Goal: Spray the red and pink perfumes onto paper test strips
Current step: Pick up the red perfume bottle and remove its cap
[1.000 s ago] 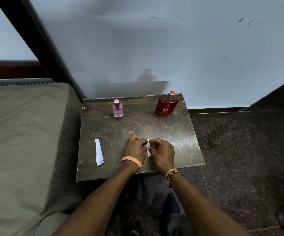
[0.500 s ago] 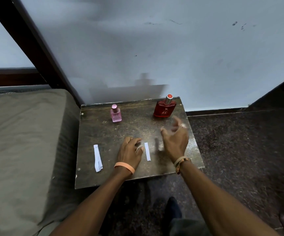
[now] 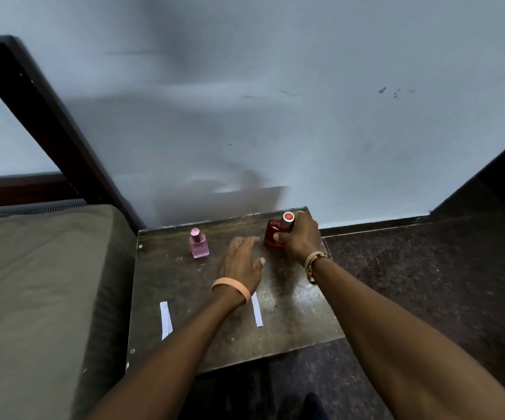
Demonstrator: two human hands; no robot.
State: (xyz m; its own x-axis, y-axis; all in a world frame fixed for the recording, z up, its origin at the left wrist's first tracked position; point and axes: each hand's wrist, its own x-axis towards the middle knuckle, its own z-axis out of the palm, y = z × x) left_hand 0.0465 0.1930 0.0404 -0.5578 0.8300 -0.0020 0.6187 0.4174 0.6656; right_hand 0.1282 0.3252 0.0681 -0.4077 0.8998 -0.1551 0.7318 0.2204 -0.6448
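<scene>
Low counter (image 3: 184, 344) beside bed (image 3: 33, 283). At its far right corner, right hand (image 3: 301, 237) curls fingers and thumb round upright red bottle (image 3: 274, 234). Between it and pink bottle (image 3: 198, 245), left hand (image 3: 240, 262) spread flat, holding nothing. Nearer the person: right strip (image 3: 256, 309), left strip (image 3: 165, 319), long axes near-to-far. Left wrist overhangs right strip's far end.
</scene>
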